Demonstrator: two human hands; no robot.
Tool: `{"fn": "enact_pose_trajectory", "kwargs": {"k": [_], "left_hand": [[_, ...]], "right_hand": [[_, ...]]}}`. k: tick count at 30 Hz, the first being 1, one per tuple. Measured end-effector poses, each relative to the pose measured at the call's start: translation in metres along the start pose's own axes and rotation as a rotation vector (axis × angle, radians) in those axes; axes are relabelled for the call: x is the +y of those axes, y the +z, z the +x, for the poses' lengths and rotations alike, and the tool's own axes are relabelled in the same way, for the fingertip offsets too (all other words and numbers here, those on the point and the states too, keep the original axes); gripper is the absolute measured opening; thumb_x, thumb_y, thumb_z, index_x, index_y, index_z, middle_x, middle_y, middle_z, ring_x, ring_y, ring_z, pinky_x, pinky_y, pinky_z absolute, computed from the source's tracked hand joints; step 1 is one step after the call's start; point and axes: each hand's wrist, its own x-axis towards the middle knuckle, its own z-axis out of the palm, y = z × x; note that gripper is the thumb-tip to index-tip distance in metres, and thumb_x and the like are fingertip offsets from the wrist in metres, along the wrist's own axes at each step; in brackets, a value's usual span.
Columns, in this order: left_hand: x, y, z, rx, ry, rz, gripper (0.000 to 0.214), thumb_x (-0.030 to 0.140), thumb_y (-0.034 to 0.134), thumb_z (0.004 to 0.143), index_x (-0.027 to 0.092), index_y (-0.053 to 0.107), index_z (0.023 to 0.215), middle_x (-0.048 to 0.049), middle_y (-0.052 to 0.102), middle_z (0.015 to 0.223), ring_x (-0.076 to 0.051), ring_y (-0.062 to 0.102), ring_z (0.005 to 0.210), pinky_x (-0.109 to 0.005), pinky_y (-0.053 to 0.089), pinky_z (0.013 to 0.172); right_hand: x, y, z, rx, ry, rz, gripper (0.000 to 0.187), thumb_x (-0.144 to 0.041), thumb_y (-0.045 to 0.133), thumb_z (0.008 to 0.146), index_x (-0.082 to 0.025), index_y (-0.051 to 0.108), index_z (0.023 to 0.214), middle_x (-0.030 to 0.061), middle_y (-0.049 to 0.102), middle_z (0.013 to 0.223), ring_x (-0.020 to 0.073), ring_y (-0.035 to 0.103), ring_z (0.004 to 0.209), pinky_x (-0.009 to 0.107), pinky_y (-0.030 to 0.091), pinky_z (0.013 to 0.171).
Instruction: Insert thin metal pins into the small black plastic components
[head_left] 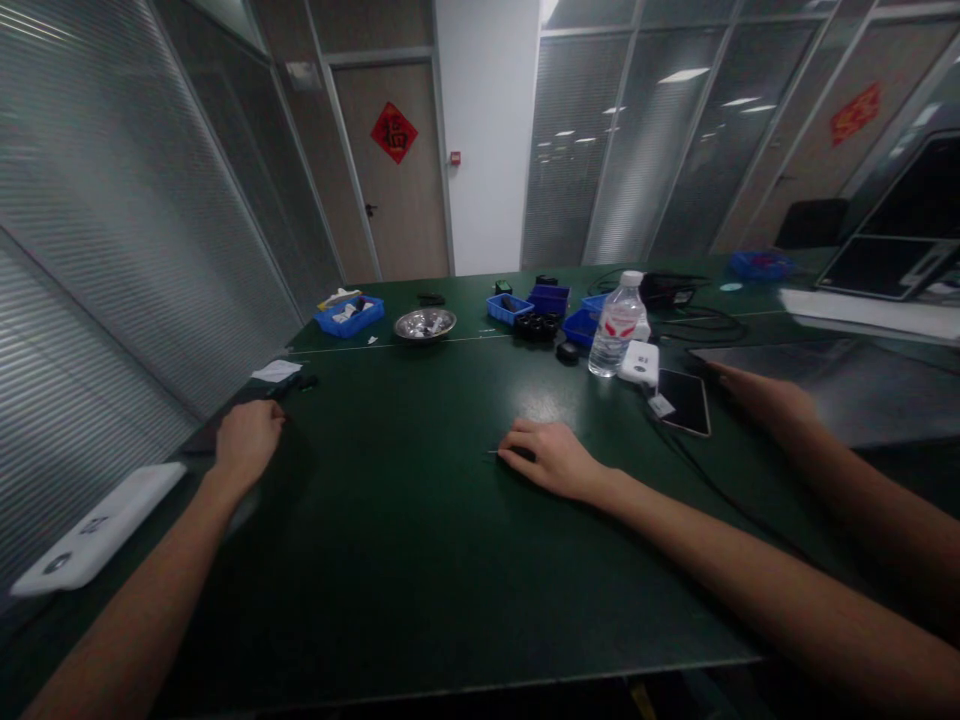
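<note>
My left hand (247,440) rests on the dark green table (420,560) near its left edge. Its fingers are curled under, and what they hold, if anything, is hidden. A dark pen-like object (294,384) lies just beyond it. My right hand (551,460) lies palm down at the table's middle, its fingers bent over a small dark thing (516,455) with a thin tip sticking out to the left. A third hand (757,392), another person's, reaches in from the right beside a black phone (684,401).
A white flat device (97,530) lies at the lower left, near a paper scrap (276,370). Farther back are a blue bin (349,317), steel bowl (424,323), more blue bins (510,308), black round parts (536,327), a water bottle (619,325), a white box (639,362) and cables (697,320).
</note>
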Motion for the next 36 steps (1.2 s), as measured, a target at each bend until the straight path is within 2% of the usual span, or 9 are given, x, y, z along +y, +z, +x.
{"fn": "enact_pose_trajectory", "kwargs": {"k": [12, 17, 24, 27, 30, 34, 36], "left_hand": [[0.009, -0.008, -0.006, 0.012, -0.019, 0.004, 0.03, 0.028, 0.053, 0.094, 0.008, 0.073, 0.105, -0.0147, 0.071, 0.104, -0.027, 0.063, 0.095, -0.027, 0.043, 0.073], [0.008, -0.008, -0.004, 0.007, -0.049, -0.013, 0.029, 0.029, 0.056, 0.093, 0.009, 0.073, 0.105, -0.0136, 0.071, 0.099, -0.027, 0.062, 0.09, -0.027, 0.041, 0.07], [0.004, -0.01, -0.005, 0.013, -0.049, -0.049, 0.028, 0.027, 0.053, 0.095, 0.01, 0.073, 0.103, -0.0139, 0.07, 0.104, -0.03, 0.062, 0.096, -0.031, 0.044, 0.073], [0.012, -0.01, -0.002, -0.014, -0.01, -0.091, 0.027, 0.029, 0.056, 0.094, 0.012, 0.074, 0.105, -0.0112, 0.072, 0.105, -0.028, 0.065, 0.096, -0.032, 0.046, 0.077], [0.05, -0.008, -0.008, -0.085, 0.127, -0.22, 0.027, 0.035, 0.062, 0.092, 0.018, 0.074, 0.108, -0.0049, 0.073, 0.104, -0.021, 0.067, 0.094, -0.027, 0.048, 0.081], [0.146, 0.0, -0.05, -0.358, 0.476, -0.732, 0.04, 0.041, 0.067, 0.089, 0.018, 0.067, 0.122, -0.0062, 0.069, 0.104, -0.018, 0.065, 0.088, -0.026, 0.05, 0.074], [0.191, 0.002, -0.079, -0.444, 0.633, -0.845, 0.043, 0.041, 0.068, 0.088, 0.021, 0.065, 0.126, -0.004, 0.067, 0.099, -0.016, 0.062, 0.08, -0.026, 0.048, 0.069]], "right_hand": [[-0.003, -0.001, 0.0, 0.015, -0.003, 0.011, 0.025, -0.035, 0.051, 0.104, -0.02, 0.071, 0.11, 0.0053, 0.066, 0.102, 0.0159, 0.063, 0.08, 0.027, 0.047, 0.069], [-0.002, 0.0, 0.0, 0.018, -0.012, 0.017, 0.026, -0.035, 0.051, 0.104, -0.02, 0.071, 0.109, 0.0052, 0.066, 0.101, 0.0157, 0.063, 0.08, 0.027, 0.047, 0.068], [-0.001, 0.0, 0.0, 0.024, -0.012, 0.02, 0.026, -0.036, 0.051, 0.104, -0.021, 0.071, 0.11, 0.0051, 0.066, 0.102, 0.0158, 0.063, 0.08, 0.027, 0.046, 0.068], [-0.001, 0.001, 0.0, 0.028, -0.013, 0.032, 0.026, -0.035, 0.051, 0.104, -0.021, 0.07, 0.111, 0.0052, 0.067, 0.102, 0.0154, 0.063, 0.08, 0.027, 0.046, 0.068], [0.0, 0.005, 0.001, 0.041, -0.007, 0.016, 0.024, -0.035, 0.051, 0.103, -0.021, 0.07, 0.11, 0.0048, 0.067, 0.102, 0.0156, 0.063, 0.08, 0.027, 0.045, 0.068], [-0.001, 0.009, 0.0, 0.05, -0.023, -0.018, 0.022, -0.034, 0.052, 0.102, -0.021, 0.069, 0.108, 0.0044, 0.066, 0.1, 0.0157, 0.062, 0.08, 0.027, 0.042, 0.067], [-0.003, 0.009, -0.001, 0.049, -0.051, -0.024, 0.023, -0.035, 0.052, 0.102, -0.021, 0.069, 0.105, 0.0044, 0.066, 0.099, 0.0155, 0.061, 0.079, 0.027, 0.041, 0.066]]}}
